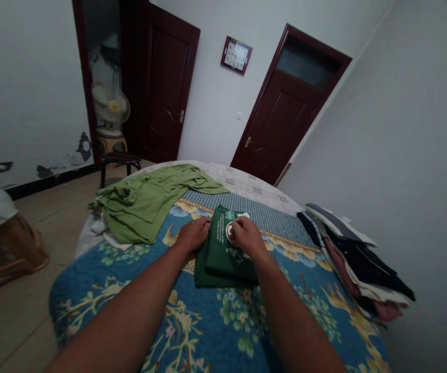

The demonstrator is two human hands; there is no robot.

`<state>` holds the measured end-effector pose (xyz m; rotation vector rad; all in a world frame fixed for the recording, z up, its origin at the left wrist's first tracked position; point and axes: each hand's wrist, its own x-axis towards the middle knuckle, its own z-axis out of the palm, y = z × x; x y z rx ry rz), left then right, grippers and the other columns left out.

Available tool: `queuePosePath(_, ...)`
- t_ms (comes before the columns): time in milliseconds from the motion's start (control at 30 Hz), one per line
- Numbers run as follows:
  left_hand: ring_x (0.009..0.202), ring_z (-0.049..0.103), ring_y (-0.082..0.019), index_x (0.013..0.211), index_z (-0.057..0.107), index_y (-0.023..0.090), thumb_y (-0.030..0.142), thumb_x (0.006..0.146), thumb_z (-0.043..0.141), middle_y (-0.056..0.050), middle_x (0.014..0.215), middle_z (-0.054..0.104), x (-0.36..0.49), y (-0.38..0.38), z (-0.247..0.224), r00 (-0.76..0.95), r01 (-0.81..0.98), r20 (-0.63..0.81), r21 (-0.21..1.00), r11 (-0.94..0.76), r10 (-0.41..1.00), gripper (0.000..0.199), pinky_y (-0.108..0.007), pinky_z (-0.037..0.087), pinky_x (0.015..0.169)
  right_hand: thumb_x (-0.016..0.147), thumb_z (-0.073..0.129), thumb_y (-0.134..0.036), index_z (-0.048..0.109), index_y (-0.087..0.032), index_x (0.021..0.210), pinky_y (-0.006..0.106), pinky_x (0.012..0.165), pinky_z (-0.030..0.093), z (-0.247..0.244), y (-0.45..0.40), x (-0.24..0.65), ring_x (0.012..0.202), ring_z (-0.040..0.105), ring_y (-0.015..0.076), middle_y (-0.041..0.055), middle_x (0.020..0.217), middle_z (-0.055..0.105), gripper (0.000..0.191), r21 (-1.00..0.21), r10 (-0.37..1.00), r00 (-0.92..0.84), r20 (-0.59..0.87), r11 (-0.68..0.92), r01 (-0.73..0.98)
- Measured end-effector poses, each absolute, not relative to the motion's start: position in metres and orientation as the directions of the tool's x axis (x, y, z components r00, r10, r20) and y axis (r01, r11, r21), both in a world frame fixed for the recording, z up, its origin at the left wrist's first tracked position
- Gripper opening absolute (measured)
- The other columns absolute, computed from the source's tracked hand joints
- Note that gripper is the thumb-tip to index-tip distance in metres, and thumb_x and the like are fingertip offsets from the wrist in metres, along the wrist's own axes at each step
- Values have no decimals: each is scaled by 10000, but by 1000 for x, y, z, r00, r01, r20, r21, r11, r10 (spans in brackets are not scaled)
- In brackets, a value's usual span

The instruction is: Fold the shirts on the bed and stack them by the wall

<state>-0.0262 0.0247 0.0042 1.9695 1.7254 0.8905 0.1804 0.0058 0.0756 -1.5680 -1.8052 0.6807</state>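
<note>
A dark green T-shirt [223,259], folded into a compact rectangle with white print on top, lies in front of me on the blue patterned cover. At its left edge my left hand [195,234] is closed, with the fingertips gripping the cloth. My right hand [245,235] rests over the printed upper part, fingers curled and pinching the fabric; part of the print is hidden beneath it. To the left of the shirt, a light green garment [145,202] is spread out loosely and crumpled.
A stack of folded clothes [359,259] stands on the right beside the wall. The cover [169,331] lies over a round-edged surface. Stools [120,158] and a fan [110,103] are at the left. Two dark red doors [169,77] and a wall clock [236,55] are beyond.
</note>
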Motion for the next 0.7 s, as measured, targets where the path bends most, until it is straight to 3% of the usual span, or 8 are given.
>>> queuePosePath(133, 1225, 731, -288, 1318, 743, 250, 371, 1069, 420, -87, 1302, 802, -24, 27, 1, 55, 719, 247, 663, -210, 968, 425, -416, 547, 1065, 977, 458, -345, 742, -229, 1018, 335, 947, 538, 72, 8, 216, 1002, 724, 235, 79, 1038, 790, 309, -561, 922, -14, 388, 248, 790)
queuePosePath(267, 1289, 690, -263, 1359, 717, 208, 320, 1052, 464, -113, 1360, 761, -17, 26, 3, 80, 698, 354, 647, -306, 932, 412, -403, 514, 1160, 1044, 396, -337, 712, -160, 1375, 435, 1204, 439, 46, 8, 223, 1367, 623, 279, 162, 1440, 703, 491, -377, 868, -170, 466, 369, 849)
queuePosePath(367, 1426, 604, -251, 1458, 658, 178, 319, 1068, 443, -136, 1495, 682, -5, 15, 8, 182, 691, 434, 582, -429, 882, 467, -400, 432, 1267, 1092, 408, -407, 595, -149, 1556, 559, 1302, 306, 16, 3, 211, 1573, 430, 333, 183, 1643, 548, 562, -231, 887, -257, 383, 361, 903)
queuePosePath(467, 1549, 497, -298, 1570, 565, 166, 388, 1082, 456, -165, 1635, 573, 11, 0, 12, 312, 733, 375, 490, -472, 873, 548, -468, 365, 1319, 1116, 403, -428, 532, -183, 1621, 621, 1317, 236, 1, -3, 202, 1625, 349, 355, 169, 1707, 476, 576, -160, 926, -253, 281, 306, 939)
queuePosePath(567, 1639, 358, -378, 1640, 486, 163, 465, 1086, 458, -188, 1741, 439, 22, -11, 11, 345, 812, 246, 405, -420, 906, 631, -592, 305, 1330, 1122, 396, -411, 500, -205, 1647, 605, 1327, 217, 1, -4, 203, 1647, 311, 340, 147, 1737, 438, 574, -163, 932, -264, 247, 309, 937)
queuePosePath(700, 1679, 267, -383, 1690, 418, 187, 486, 1084, 454, -169, 1804, 322, 23, -15, 8, 367, 856, 160, 329, -400, 916, 676, -626, 269, 1335, 1136, 359, -439, 515, -203, 1636, 601, 1323, 219, 7, 0, 207, 1629, 349, 342, 146, 1724, 459, 575, -211, 939, -251, 234, 302, 930)
